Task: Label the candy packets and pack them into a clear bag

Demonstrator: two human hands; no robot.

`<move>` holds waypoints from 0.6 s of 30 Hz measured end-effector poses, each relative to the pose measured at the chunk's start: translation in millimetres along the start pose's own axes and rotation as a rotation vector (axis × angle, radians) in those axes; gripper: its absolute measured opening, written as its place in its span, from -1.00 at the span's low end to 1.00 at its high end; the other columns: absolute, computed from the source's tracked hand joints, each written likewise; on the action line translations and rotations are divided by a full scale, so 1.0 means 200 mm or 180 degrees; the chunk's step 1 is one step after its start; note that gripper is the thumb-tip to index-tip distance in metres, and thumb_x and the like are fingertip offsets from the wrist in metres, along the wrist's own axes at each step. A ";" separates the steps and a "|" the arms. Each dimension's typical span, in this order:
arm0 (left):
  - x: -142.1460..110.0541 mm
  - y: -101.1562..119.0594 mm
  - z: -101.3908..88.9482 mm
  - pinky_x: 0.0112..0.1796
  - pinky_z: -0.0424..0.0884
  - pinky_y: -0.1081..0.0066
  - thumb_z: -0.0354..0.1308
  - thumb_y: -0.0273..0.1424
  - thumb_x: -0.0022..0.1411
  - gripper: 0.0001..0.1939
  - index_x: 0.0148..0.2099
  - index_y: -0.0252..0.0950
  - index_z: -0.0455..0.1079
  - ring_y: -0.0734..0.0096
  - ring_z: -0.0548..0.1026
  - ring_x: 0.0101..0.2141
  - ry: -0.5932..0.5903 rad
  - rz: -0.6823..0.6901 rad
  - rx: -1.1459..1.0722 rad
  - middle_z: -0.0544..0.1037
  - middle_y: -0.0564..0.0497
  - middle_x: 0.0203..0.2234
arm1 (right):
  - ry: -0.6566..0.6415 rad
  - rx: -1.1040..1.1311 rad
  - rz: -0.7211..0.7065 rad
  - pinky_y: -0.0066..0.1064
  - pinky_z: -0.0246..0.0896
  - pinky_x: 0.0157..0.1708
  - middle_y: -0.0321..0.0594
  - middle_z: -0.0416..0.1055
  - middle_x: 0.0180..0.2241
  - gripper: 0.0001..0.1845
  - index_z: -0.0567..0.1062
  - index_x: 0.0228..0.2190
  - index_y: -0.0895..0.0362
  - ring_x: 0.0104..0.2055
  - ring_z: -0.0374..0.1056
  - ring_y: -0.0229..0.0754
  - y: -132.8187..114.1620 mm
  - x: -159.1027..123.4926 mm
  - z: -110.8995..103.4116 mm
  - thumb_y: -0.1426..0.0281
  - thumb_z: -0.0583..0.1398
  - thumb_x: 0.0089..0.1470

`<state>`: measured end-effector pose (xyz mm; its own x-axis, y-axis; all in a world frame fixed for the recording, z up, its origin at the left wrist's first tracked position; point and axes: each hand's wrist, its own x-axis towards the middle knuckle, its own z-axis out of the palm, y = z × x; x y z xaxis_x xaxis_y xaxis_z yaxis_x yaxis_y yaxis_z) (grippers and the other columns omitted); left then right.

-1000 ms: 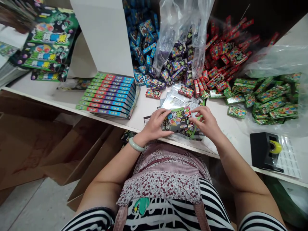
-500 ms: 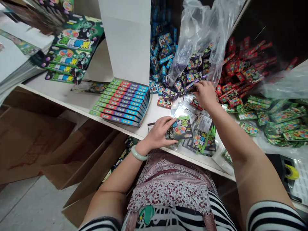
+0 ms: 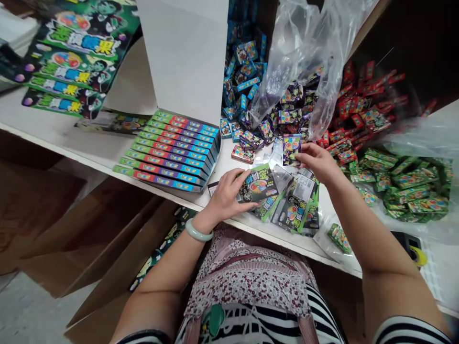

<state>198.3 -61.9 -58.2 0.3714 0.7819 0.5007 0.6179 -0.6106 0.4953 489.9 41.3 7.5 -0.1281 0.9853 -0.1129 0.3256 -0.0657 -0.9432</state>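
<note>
My left hand (image 3: 227, 195), a pale green bangle on its wrist, is closed on the edge of a black-and-green printed packet (image 3: 260, 184) at the table's front. Between the thumb and fingers of my right hand (image 3: 318, 160) is a small purple candy box (image 3: 291, 147), held above the packets. More flat black-and-green packets (image 3: 292, 210) lie overlapping under and beside the one in my left hand. A small red box (image 3: 243, 154) rests just behind the left hand. Farther back is a heap of purple boxes (image 3: 289, 116), partly covered by clear plastic.
Blue boxes (image 3: 247, 67), red boxes (image 3: 369, 107) and green boxes (image 3: 419, 184) form heaps around the back and right. An open display carton (image 3: 184, 57) holds rows of coloured boxes. Printed cartons (image 3: 82, 52) stand at left. A tape dispenser (image 3: 409, 246) sits right; cardboard boxes (image 3: 96, 239) are below.
My right hand has drawn back from the purple heap toward me, bringing out a small purple box. The left hand keeps its packet. The view has shifted slightly.
</note>
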 end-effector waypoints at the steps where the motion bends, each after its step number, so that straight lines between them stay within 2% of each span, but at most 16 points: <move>1: 0.00 0.00 0.01 0.12 0.40 0.00 0.27 0.09 0.16 -0.04 0.44 -0.18 0.01 -0.03 0.37 0.11 -0.0008 -0.0008 0.0014 0.33 -0.23 0.12 | 0.0020 0.0186 0.0017 -0.40 0.32 -0.47 -0.32 0.46 -0.37 -0.53 0.49 -0.18 0.05 -0.43 0.35 -0.26 0.01 -0.08 0.00 0.19 0.38 -0.18; 4: 0.01 0.02 0.02 0.12 0.40 0.02 0.28 0.08 0.14 -0.03 0.44 -0.17 0.01 -0.02 0.38 0.11 -0.0073 0.0049 0.0047 0.34 -0.22 0.11 | 0.0123 0.0238 -0.0202 -0.36 0.37 -0.44 -0.34 0.46 -0.35 -0.32 0.40 0.06 -0.04 -0.38 0.39 -0.21 0.05 -0.24 -0.03 0.19 0.37 -0.14; 6: 0.00 0.04 0.01 0.12 0.40 0.02 0.31 0.07 0.13 -0.03 0.43 -0.18 0.02 -0.03 0.38 0.11 -0.0084 0.0046 0.0119 0.33 -0.23 0.12 | 0.0231 -0.0175 -0.0464 -0.30 0.41 -0.39 -0.29 0.49 -0.30 -0.36 0.40 0.08 -0.03 -0.35 0.42 -0.17 0.07 -0.31 -0.06 0.17 0.32 -0.05; 8: 0.00 0.05 0.01 0.12 0.40 0.00 0.33 0.05 0.11 -0.02 0.43 -0.19 0.05 -0.04 0.38 0.11 -0.0056 -0.0018 0.0196 0.33 -0.24 0.12 | 0.0470 -0.1044 -0.0683 -0.22 0.42 -0.31 -0.18 0.51 -0.20 -0.46 0.43 0.05 0.02 -0.30 0.44 -0.10 0.08 -0.35 -0.07 0.20 0.28 0.01; 10: 0.01 0.07 0.01 0.13 0.38 -0.02 0.34 0.04 0.10 -0.03 0.42 -0.21 0.07 -0.05 0.37 0.12 -0.0032 -0.0076 0.0215 0.33 -0.24 0.12 | 0.0613 -0.2094 -0.0682 -0.13 0.42 -0.23 -0.02 0.51 -0.10 -0.51 0.46 0.02 0.09 -0.23 0.47 0.01 0.09 -0.37 -0.06 0.29 0.28 0.02; 12: 0.02 0.08 0.01 0.13 0.38 -0.02 0.34 0.03 0.10 -0.04 0.41 -0.21 0.09 -0.05 0.37 0.11 -0.0039 -0.0078 0.0175 0.33 -0.23 0.12 | 0.0420 -0.2757 -0.0465 -0.06 0.40 -0.16 0.11 0.50 -0.06 -0.51 0.46 0.01 0.16 -0.16 0.48 0.12 0.10 -0.39 -0.03 0.37 0.30 0.01; 13: 0.03 0.08 0.01 0.13 0.38 -0.02 0.34 0.04 0.10 -0.05 0.41 -0.21 0.10 -0.04 0.38 0.11 -0.0049 -0.0064 0.0153 0.34 -0.23 0.12 | 0.0195 -0.2814 -0.0332 -0.05 0.39 -0.15 0.14 0.50 -0.07 -0.50 0.45 0.01 0.19 -0.16 0.48 0.14 0.11 -0.39 -0.02 0.37 0.31 0.00; 15: 0.03 0.08 0.01 0.13 0.39 -0.02 0.34 0.05 0.10 -0.05 0.40 -0.21 0.12 -0.04 0.38 0.10 -0.0062 -0.0038 0.0130 0.34 -0.22 0.11 | -0.0226 -0.2423 -0.0172 -0.07 0.41 -0.15 0.08 0.53 -0.12 -0.44 0.41 0.07 0.20 -0.19 0.49 0.08 0.12 -0.39 -0.01 0.30 0.32 0.04; 18: 0.03 0.07 0.00 0.13 0.39 -0.01 0.34 0.06 0.08 -0.06 0.38 -0.20 0.14 -0.02 0.39 0.09 -0.0068 -0.0055 0.0118 0.35 -0.20 0.09 | -0.0368 -0.1648 -0.0496 -0.07 0.40 -0.06 -0.01 0.52 -0.04 -0.40 0.36 0.13 0.13 -0.10 0.49 0.01 0.17 -0.35 -0.08 0.19 0.28 0.11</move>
<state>208.9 -66.7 -48.1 0.3748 0.7951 0.4768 0.6496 -0.5922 0.4769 524.8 -28.1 -10.8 -0.3042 0.9515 -0.0454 0.7089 0.1943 -0.6780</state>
